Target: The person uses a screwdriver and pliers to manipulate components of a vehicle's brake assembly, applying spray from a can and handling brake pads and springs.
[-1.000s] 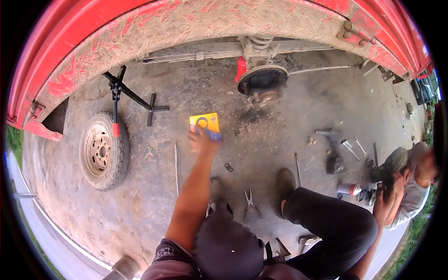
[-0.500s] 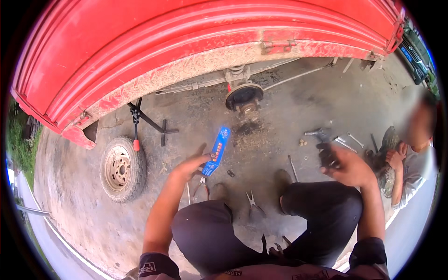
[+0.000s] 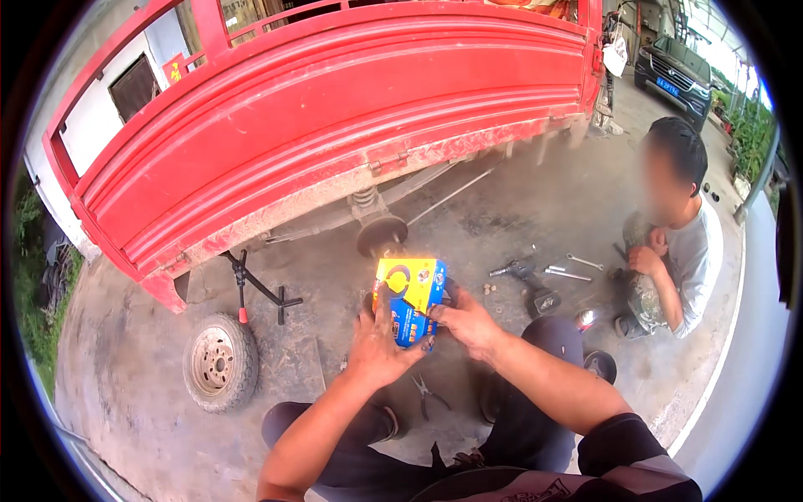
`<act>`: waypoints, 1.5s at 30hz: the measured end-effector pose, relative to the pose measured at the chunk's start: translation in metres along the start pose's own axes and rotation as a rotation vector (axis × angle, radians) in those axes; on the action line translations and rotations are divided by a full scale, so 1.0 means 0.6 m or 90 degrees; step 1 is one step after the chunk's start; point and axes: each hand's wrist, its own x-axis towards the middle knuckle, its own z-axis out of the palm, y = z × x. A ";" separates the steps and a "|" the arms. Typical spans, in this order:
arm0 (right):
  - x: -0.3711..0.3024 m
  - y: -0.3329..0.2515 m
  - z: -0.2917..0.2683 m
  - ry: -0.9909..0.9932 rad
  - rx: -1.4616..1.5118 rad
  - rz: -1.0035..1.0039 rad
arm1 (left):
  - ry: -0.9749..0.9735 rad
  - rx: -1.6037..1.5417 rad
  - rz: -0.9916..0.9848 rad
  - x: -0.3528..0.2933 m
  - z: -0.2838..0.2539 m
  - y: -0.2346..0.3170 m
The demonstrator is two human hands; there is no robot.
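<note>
Both hands hold 1 small yellow and blue box in the air above the person's knees. The left hand is closed around the box's lower left side, thumb up along the front face. The right hand grips the box's right edge with fingertips pinched on the lower corner.

Handling, as a judgement: the box looks like thin printed card, light and fairly stiff, with a smooth face that may slip. Corners and flaps would crush under a hard squeeze. The firmest hold is across the 2 narrow sides, away from the end flaps.

Surroundings relative to the hands:
- Directly beyond the hands: a bare wheel hub under the red truck body
- Beyond the left hand, further left: a jack stand and a removed wheel lying on the concrete floor
- Below the hands: pliers on the floor
- Beyond the right hand: an impact wrench and spanners, well apart from the box
- Far right: a seated person

Open air surrounds the box on all sides
</note>
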 end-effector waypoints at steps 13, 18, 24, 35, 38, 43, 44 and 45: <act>-0.001 0.187 -0.114 -0.006 0.042 0.156 | -0.066 -0.105 -0.103 -0.025 0.127 -0.084; 0.003 0.177 -0.104 -0.005 0.024 0.165 | -0.050 -0.202 -0.199 0.025 0.148 -0.130; 0.007 0.144 -0.092 0.034 0.030 0.172 | -0.057 -0.296 -0.328 0.043 0.151 -0.141; 0.022 0.166 -0.133 0.159 -0.400 -0.202 | 0.122 -0.652 -0.309 0.035 0.138 -0.048; 0.007 0.133 -0.127 0.139 -0.240 -0.151 | 0.036 -0.610 -0.166 0.066 0.134 0.015; 0.010 0.124 -0.132 0.088 0.051 -0.036 | -0.072 0.294 0.212 0.067 0.205 -0.017; 0.008 0.144 -0.146 0.116 0.012 -0.045 | -0.133 0.153 0.157 0.068 0.181 0.063; 0.003 0.159 -0.146 0.166 -0.090 -0.097 | -0.190 0.016 0.095 0.070 0.153 0.115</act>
